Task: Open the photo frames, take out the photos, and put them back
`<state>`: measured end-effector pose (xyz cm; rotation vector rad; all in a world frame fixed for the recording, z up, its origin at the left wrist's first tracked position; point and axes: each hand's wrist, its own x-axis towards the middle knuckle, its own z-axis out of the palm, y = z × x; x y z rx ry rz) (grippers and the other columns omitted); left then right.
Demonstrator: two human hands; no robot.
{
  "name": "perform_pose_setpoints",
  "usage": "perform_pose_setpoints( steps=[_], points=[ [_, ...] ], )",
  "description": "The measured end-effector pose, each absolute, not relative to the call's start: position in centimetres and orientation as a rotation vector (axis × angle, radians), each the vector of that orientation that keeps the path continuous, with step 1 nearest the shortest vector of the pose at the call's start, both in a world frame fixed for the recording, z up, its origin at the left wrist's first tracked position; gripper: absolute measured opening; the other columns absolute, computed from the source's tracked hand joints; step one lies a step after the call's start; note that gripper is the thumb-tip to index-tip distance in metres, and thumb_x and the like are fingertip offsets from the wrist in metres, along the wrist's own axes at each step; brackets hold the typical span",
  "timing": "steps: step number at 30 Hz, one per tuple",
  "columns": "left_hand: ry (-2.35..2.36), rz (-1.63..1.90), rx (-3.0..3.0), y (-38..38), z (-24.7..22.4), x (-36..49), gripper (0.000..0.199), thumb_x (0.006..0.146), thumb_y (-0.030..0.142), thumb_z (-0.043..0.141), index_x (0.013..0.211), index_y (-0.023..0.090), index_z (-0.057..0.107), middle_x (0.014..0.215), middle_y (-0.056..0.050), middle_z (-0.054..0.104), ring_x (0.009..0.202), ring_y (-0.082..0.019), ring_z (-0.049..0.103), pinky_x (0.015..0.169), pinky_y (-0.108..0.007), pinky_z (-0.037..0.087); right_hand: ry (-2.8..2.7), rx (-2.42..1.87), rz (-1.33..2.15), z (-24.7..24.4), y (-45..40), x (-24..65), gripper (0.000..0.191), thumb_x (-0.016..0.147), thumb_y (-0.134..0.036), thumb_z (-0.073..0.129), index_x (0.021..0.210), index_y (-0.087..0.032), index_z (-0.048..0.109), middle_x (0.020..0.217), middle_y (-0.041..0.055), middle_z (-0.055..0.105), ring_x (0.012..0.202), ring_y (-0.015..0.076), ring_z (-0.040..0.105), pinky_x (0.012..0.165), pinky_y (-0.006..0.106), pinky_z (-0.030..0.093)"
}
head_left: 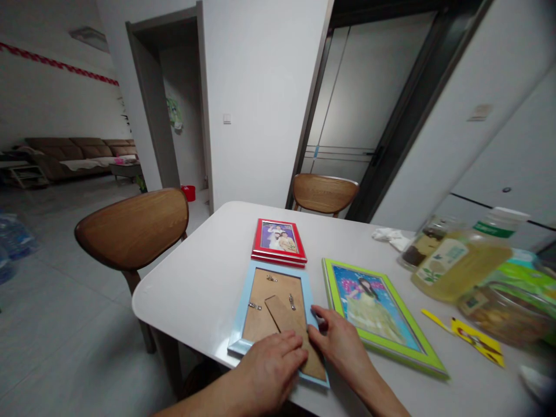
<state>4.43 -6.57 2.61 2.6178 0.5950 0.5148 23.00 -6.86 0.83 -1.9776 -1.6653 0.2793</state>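
Blue frame [247, 295] before you, back up, by the near edge of the table [186, 284]. You have bare white top along its left side; on its right only a narrow strip parts it from the green frame [373, 310]. Its far end comes close to the red frames [278, 238], which look stacked; whether they touch it, I cannot tell. Its brown board [280, 285] carries a slanting stand [282, 315] and small metal clips [292, 302] turned at differing angles. Your left hand [273, 365] lies over the board's near part, fingers close together; your right hand [341, 341] is at the right rim, thumb and forefinger slightly apart. Whether either grips, I cannot tell. Right of the green frame stand a bottle [467, 263] and a tub [499, 313]. Wooden chairs [134, 229] stand past the table's left and far edges.
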Motion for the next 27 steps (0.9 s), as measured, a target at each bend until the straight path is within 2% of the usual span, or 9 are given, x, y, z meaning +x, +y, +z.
perform_pose_setpoints(
  steps=[3, 5, 9, 16, 22, 27],
  points=[
    [0.854, 0.709, 2.514, -4.8, 2.3, 2.7, 0.041, 0.073, 0.015, 0.047, 0.114, 0.016, 0.046, 0.123, -0.011, 0.046, 0.115, -0.022, 0.039, 0.097, -0.04, 0.028, -1.773, -1.832, 0.152, 0.9, -6.9, 22.8, 0.036, 0.066, -0.025, 0.048, 0.1, -0.016, 0.057, 0.1, 0.0105, 0.057, 0.094, 0.0219, 0.051, 0.084, 0.037, 0.038],
    [1.076, 0.802, 2.425, -3.6, 1.5, 1.5, 0.047, 0.071, 0.015, 0.048, 0.117, 0.015, 0.042, 0.126, -0.012, 0.041, 0.117, -0.022, 0.035, 0.098, -0.043, 0.027, -1.915, -1.662, 0.188, 1.2, -7.0, 22.2, 0.033, 0.067, -0.024, 0.05, 0.098, -0.02, 0.059, 0.107, 0.0095, 0.053, 0.1, 0.0219, 0.047, 0.087, 0.039, 0.036],
    [1.212, 0.786, 2.346, -2.5, 0.1, 0.2, 0.053, 0.069, 0.017, 0.049, 0.121, 0.012, 0.037, 0.13, -0.013, 0.035, 0.121, -0.022, 0.029, 0.099, -0.041, 0.026, -2.15, -1.435, 0.476, 2.3, -7.0, 20.2, 0.023, 0.068, -0.021, 0.053, 0.088, -0.024, 0.063, 0.106, 0.0066, 0.053, 0.099, 0.0193, 0.046, 0.085, 0.036, 0.037],
    [1.228, 0.79, 2.344, -2.8, -0.5, 0.6, 0.053, 0.069, 0.013, 0.043, 0.121, 0.008, 0.036, 0.13, -0.014, 0.034, 0.122, -0.021, 0.027, 0.1, -0.04, 0.025, -2.221, -1.457, 0.366, 2.2, -6.5, 18.5, 0.012, 0.07, -0.024, 0.055, 0.07, -0.026, 0.066, 0.104, 0.0044, 0.054, 0.096, 0.0206, 0.044, 0.08, 0.037, 0.037],
    [1.231, 0.786, 2.376, -2.7, -0.7, 0.5, 0.054, 0.068, 0.01, 0.041, 0.121, 0.002, 0.035, 0.129, -0.018, 0.035, 0.122, -0.022, 0.026, 0.1, -0.039, 0.026, -2.159, -1.519, 0.319, 2.1, -6.2, 18.0, 0.013, 0.072, -0.024, 0.05, 0.069, -0.022, 0.063, 0.094, 0.004, 0.056, 0.085, 0.0177, 0.047, 0.073, 0.033, 0.038],
    [1.259, 0.824, 2.37, -2.8, -0.9, 0.5, 0.055, 0.067, 0.01, 0.04, 0.122, 0.003, 0.035, 0.128, -0.016, 0.037, 0.12, -0.021, 0.029, 0.099, -0.039, 0.028, -2.117, -1.583, 0.275, 2.5, -4.6, 16.6, 0.017, 0.074, -0.028, 0.049, 0.084, -0.022, 0.062, 0.092, 0.0047, 0.057, 0.087, 0.0181, 0.047, 0.076, 0.033, 0.034]
  ],
)
